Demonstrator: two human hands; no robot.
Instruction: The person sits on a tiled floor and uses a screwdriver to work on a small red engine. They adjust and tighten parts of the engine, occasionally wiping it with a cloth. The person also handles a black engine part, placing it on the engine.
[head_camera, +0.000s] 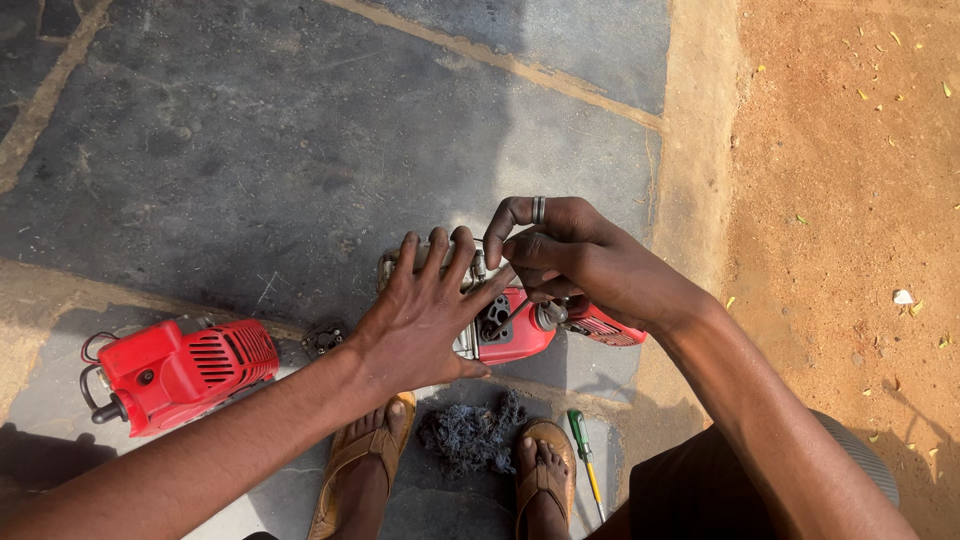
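A: The small red-and-metal engine block lies on the dark, rough stone floor, just ahead of the sandalled feet. What are the hands doing?

B: The left hand lies flat on it, fingers spread wide, pressing, gripping nothing. The right hand, a ring on one finger, is curled over the engine's top; its fingertips are bunched, but what they pinch is hidden.

A: And around it?

B: A red plastic engine cover with slotted vents lies well to the left. A grey fibrous rag sits between the feet, and a green-handled screwdriver lies beside the right foot. Orange sandy soil borders the stone.
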